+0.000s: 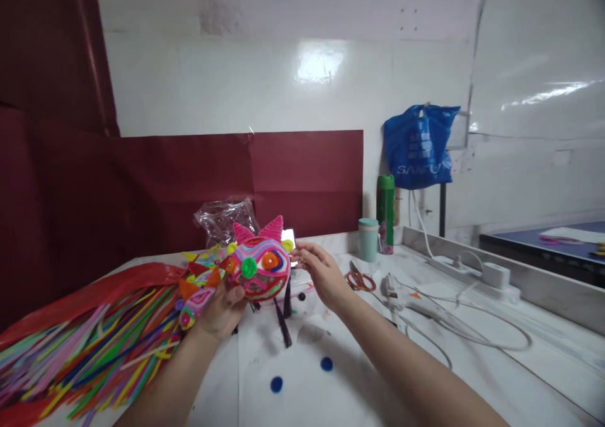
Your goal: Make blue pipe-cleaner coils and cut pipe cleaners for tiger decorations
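Note:
A colourful animal head made of fuzzy pipe cleaners [259, 268] is held up above the table in my left hand [222, 310]. It has pink pointed ears, a green round nose, an orange eye and dark tassels hanging below. Close to its right edge, by a yellow tuft, is my right hand [321, 273], its fingers stretched out and loosely apart; whether the fingertips touch the head I cannot tell. A second, similar pipe-cleaner head [196, 301] lies just left of my left hand, partly hidden.
Loose coloured pipe cleaners [108, 332] spread on red plastic at left. Blue discs [276, 385] lie in front. Orange-handled scissors [362, 280], white cables [439, 317], a mint cup [367, 239] and a green canister [386, 213] stand or lie rightward. Crinkled clear plastic [227, 220] sits behind.

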The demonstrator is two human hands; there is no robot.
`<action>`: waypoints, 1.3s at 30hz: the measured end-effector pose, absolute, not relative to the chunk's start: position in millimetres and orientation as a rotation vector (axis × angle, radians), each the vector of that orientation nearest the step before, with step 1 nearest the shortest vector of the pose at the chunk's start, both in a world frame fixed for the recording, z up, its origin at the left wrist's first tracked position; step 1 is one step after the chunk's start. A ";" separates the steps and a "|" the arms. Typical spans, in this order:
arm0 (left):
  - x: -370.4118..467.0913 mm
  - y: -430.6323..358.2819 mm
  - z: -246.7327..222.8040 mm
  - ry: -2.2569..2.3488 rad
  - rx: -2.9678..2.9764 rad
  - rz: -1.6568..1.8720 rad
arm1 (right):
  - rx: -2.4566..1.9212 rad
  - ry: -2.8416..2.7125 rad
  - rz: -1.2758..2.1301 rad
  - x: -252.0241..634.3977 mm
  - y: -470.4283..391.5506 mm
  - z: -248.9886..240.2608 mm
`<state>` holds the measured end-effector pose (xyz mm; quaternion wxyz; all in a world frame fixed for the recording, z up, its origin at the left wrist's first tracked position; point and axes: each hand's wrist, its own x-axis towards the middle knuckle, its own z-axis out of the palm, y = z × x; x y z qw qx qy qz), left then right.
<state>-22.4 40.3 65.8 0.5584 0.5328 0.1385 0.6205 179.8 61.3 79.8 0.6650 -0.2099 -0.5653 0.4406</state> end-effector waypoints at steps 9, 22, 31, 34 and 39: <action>3.5 36.4 58.8 0.482 1.308 1.501 | -0.242 -1.550 1.226 171.1 51.5 73.9; 0.5 46.8 54.5 0.823 1.446 1.382 | -0.164 -1.250 1.338 167.7 59.3 66.8; 2.3 39.5 60.2 1.141 1.695 2.011 | -0.262 -1.105 1.274 166.7 64.6 65.7; 8.1 28.8 62.4 1.195 2.257 2.021 | -0.295 -1.075 1.276 162.9 61.9 66.6; 13.6 21.1 60.4 1.439 2.703 2.007 | -0.365 -1.008 1.225 149.8 55.5 62.2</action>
